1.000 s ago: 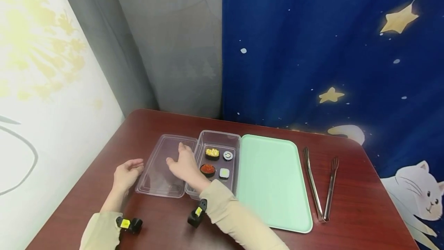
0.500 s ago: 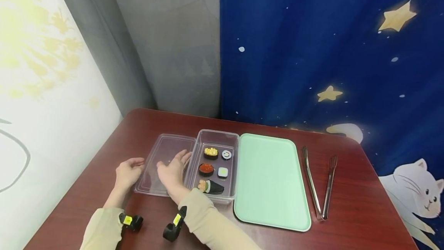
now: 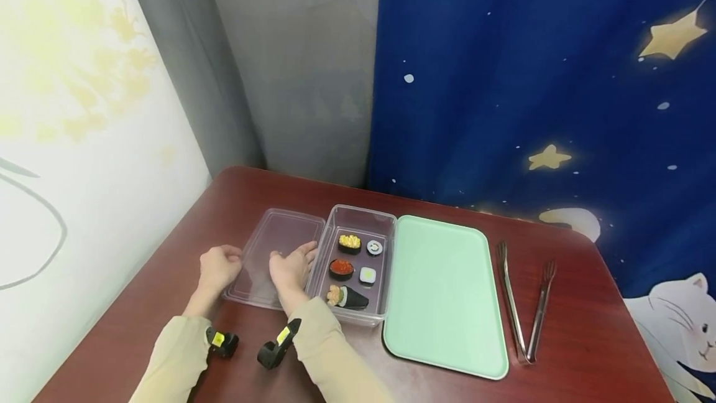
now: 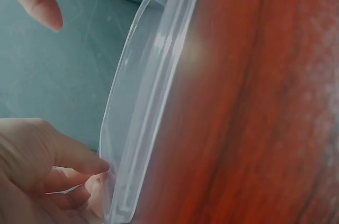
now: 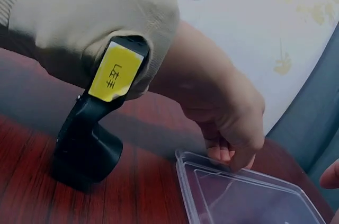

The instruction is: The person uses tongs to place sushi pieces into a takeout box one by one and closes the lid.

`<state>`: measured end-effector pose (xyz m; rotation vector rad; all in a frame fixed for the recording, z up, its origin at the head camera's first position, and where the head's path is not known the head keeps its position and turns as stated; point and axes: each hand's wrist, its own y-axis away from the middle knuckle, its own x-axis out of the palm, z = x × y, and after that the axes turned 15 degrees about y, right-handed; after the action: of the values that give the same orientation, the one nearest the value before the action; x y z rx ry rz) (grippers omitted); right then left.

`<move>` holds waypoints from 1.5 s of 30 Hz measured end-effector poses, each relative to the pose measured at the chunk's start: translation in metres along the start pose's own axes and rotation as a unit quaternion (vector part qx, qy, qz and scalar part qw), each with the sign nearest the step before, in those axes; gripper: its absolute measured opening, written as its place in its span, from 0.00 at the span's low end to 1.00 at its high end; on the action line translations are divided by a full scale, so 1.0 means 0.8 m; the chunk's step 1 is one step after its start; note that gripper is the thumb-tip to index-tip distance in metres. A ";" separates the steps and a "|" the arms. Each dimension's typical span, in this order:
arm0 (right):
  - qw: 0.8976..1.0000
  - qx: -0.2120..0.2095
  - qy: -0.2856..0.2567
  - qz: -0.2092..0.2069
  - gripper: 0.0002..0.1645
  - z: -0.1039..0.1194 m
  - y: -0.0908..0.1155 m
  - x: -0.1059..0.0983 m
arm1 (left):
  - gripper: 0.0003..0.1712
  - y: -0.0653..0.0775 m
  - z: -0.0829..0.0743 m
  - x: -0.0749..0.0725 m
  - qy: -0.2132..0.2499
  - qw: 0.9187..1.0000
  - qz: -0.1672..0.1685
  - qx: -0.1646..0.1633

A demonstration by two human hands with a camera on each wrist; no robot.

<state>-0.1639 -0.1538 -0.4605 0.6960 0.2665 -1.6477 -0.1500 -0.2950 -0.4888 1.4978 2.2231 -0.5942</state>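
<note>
A clear plastic lid (image 3: 282,229) lies on the table, left of a clear plastic box (image 3: 366,216). My left hand (image 3: 220,267) pinches the lid's left edge between thumb and curled fingers, as the left wrist view shows closely. Over the lid's right side is my right hand (image 3: 291,271), fingers extended toward the lid's right edge beside the box wall. Whether those fingertips touch the lid is hard to tell. Inside the box sit several sushi pieces: a corn-topped one (image 3: 349,242), a red roe one (image 3: 341,268), a round roll (image 3: 374,247), a white square roll (image 3: 367,275) and a hand roll (image 3: 349,297).
A pale green tray (image 3: 447,291) lies directly right of the box. Metal tongs (image 3: 509,306) rest spread apart beyond it. The dark red table (image 3: 447,387) meets a wall on the left and curtains at the back.
My right hand has moved left from over the box to the lid's right side, uncovering the hand roll. My left hand has closed on the lid's left edge. The head view has shifted slightly.
</note>
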 end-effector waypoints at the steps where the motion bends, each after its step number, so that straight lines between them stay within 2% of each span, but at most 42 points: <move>1: 1.000 0.002 -0.007 0.006 0.53 0.001 -0.001 -0.002 | 0.16 -0.003 0.000 -0.001 0.000 1.000 0.000 -0.002; 7: 0.999 0.015 -0.042 0.023 0.52 0.007 0.001 -0.008 | 0.16 -0.012 0.004 -0.016 0.006 1.000 0.014 -0.016; 11: 0.996 0.021 -0.081 0.034 0.52 0.020 0.009 -0.013 | 0.15 -0.014 0.004 -0.036 0.005 0.999 0.021 -0.027; 15: 0.991 0.002 -0.128 0.038 0.50 0.036 0.014 -0.024 | 0.14 -0.017 0.003 -0.058 0.001 1.000 0.017 -0.018; 18: 0.986 -0.060 -0.158 0.014 0.44 0.045 0.012 -0.031 | 0.15 -0.018 -0.001 -0.072 0.001 1.000 0.010 -0.015; 22: 0.969 -0.185 -0.160 -0.035 0.34 0.046 0.004 -0.042 | 0.16 -0.017 -0.007 -0.084 0.014 1.000 -0.001 -0.023; 25: 0.954 -0.258 -0.133 -0.071 0.29 0.045 -0.004 -0.051 | 0.17 -0.015 -0.013 -0.088 0.030 0.999 -0.010 -0.018; 28: 0.944 -0.292 -0.122 -0.090 0.23 0.047 -0.010 -0.059 | 0.17 -0.014 -0.022 -0.088 0.047 0.999 -0.023 -0.007; 32: 0.943 -0.294 -0.122 -0.095 0.14 0.051 -0.015 -0.070 | 0.16 -0.013 -0.033 -0.090 0.063 0.997 -0.044 0.005; 37: 0.942 -0.302 -0.115 -0.089 0.07 0.048 -0.021 -0.078 | 0.12 -0.011 -0.037 -0.088 0.079 0.993 -0.084 0.032; 41: 0.940 -0.313 -0.111 -0.083 0.05 0.042 -0.025 -0.082 | 0.07 -0.009 -0.039 -0.083 0.103 0.984 -0.128 0.061; 45: 0.939 -0.308 -0.131 -0.079 0.03 0.039 -0.030 -0.084 | 0.06 -0.008 -0.044 -0.079 0.115 0.975 -0.164 0.098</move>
<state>-0.1921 -0.1111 -0.4024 -0.0221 0.6221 -1.6597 -0.1367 -0.3264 -0.4249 1.3548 2.6894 -0.7968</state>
